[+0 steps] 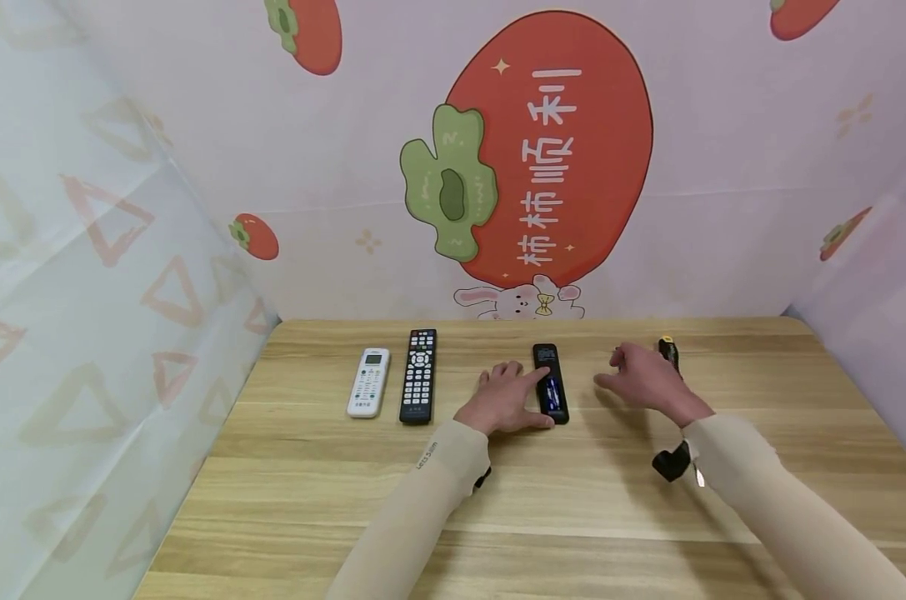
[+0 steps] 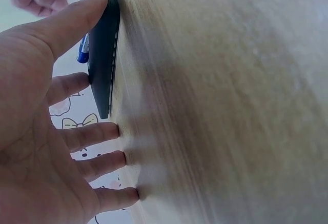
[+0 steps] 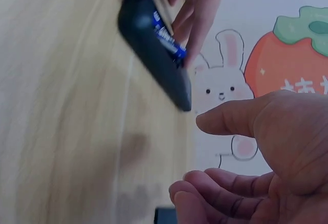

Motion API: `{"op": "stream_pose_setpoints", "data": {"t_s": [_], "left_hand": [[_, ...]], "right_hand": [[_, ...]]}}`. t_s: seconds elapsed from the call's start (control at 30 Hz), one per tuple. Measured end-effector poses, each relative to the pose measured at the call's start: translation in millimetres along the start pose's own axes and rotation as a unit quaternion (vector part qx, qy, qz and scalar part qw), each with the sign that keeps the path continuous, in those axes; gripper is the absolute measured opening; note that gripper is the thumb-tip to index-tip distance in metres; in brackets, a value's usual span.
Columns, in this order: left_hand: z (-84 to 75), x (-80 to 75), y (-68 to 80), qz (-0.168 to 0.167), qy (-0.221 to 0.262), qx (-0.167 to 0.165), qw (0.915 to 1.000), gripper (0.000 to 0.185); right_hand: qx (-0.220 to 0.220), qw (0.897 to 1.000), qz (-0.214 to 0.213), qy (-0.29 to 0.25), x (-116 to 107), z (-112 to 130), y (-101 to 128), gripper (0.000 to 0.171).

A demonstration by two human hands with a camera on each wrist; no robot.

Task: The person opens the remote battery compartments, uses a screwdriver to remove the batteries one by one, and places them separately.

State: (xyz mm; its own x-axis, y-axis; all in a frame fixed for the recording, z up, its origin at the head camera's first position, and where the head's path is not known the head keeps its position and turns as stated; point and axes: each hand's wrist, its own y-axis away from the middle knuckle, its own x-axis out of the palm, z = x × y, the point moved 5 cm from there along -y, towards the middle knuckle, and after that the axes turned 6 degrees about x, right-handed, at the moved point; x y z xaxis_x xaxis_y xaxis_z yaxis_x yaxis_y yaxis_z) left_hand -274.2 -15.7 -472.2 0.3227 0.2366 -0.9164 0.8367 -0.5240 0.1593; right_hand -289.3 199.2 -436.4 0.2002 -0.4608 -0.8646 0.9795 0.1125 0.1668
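Observation:
A black remote (image 1: 551, 383) lies face down near the table's middle, its battery bay uncovered and a blue battery (image 1: 551, 390) showing in it. My left hand (image 1: 523, 393) rests flat beside it, thumb (image 2: 77, 19) against the remote's (image 2: 102, 49) near end and index finger on its left side. The other fingers lie straight on the wood. My right hand (image 1: 612, 372) hovers to the right of the remote, fingers loosely curled, holding nothing. In the right wrist view this hand (image 3: 205, 152) is apart from the remote (image 3: 156, 55).
A white remote (image 1: 367, 382) and a long black remote (image 1: 418, 376) lie side by side at the left. A small dark object with a yellow tip (image 1: 668, 350) lies behind my right hand. Patterned walls close in the wooden table (image 1: 498, 517) on three sides.

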Motion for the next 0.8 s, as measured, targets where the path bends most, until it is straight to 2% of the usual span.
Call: {"op": "stream_pose_setpoints", "data": {"t_s": [0.2,0.4,0.57,0.8], "left_hand": [[1.7,0.7,-0.1,0.0,0.003,0.0,1.0,0.083],[3.1,-0.7,0.5,-0.002,0.01,0.001,0.9999,0.085],[6.3,-3.4,0.6,-0.004,0.008,-0.003,1.0,0.09],[11.5,-6.4,-0.1,-0.004,0.006,0.0,1.0,0.091]], "right_hand": [[0.003,1.0,0.019,-0.007,4.9,14.4,-16.6,0.047],[-0.01,0.999,0.029,-0.01,7.6,21.6,-30.0,0.033],[-0.023,0.999,0.034,-0.014,7.0,20.5,-32.6,0.027],[-0.029,0.999,0.042,-0.019,6.9,14.7,-32.0,0.027]]}}
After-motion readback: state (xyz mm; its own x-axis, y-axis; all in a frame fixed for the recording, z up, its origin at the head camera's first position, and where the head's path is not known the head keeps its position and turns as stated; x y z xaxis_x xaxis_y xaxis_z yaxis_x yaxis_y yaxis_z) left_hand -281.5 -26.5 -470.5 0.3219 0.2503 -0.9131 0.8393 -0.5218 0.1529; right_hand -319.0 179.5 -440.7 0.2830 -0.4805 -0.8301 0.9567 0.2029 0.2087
